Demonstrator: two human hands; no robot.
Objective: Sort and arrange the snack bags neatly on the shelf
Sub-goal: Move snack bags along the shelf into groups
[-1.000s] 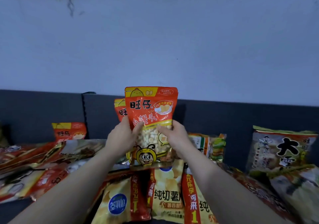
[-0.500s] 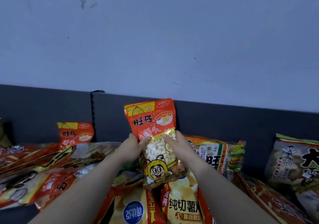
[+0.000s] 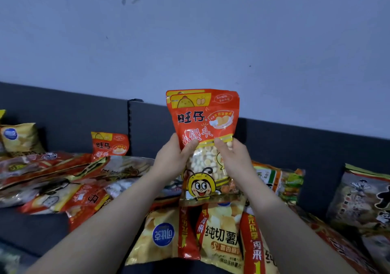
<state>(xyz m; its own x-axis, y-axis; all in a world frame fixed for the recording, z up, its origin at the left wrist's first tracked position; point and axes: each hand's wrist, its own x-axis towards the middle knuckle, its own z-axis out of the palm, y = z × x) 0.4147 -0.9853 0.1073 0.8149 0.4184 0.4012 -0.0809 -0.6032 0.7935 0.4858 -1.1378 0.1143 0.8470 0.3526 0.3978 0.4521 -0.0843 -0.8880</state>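
Nearest, just below the orange bee bag [image 3: 202, 122]: yellow chip bags [image 3: 219, 231] lying flat. L hand [image 3: 171, 159] & R hand [image 3: 234, 157] grip the bee bag by its sides at mid-height, thumbs on the front, other fingers hidden behind.

Vs 0.5 s ago: the bag was tilted & lower. It's now upright, raised and squared onto a twin bag [image 3: 168, 94] whose top edge peeks out just behind it. Prob same-kind bags are being paired to stand against the shelf back panel [image 3: 295, 145] behind. Another matching bag [image 3: 109, 145] stands well left, not yet grouped.

Vs 1 s ago: the twin stuck out further left.
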